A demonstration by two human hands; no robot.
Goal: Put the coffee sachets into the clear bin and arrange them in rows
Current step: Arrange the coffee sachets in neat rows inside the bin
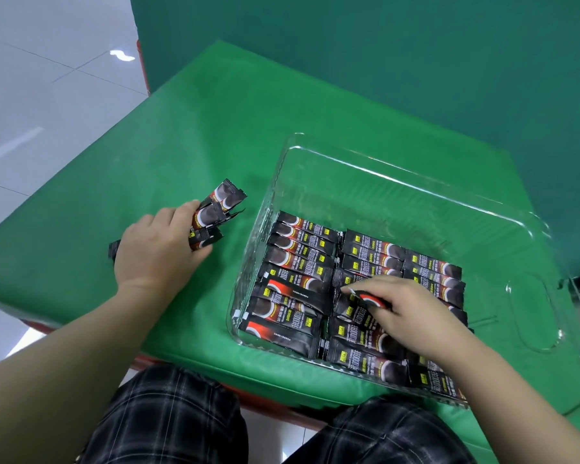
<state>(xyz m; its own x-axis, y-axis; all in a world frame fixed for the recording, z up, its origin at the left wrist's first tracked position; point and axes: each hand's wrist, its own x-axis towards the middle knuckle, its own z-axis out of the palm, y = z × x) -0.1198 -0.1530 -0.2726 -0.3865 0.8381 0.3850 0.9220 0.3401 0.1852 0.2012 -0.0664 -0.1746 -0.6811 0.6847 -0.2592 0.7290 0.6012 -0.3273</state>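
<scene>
Coffee sachets [298, 262]: left hand [154, 249] grips a bunch, right hand [406, 309] seemingly pinches one

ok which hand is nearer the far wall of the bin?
Right. The right hand is inside the bin, over the sachet rows, pinching one sachet. The left hand is outside on the cloth, gripping a bundle.

Staged tabletop, green cloth [188, 135] backdrop
</scene>
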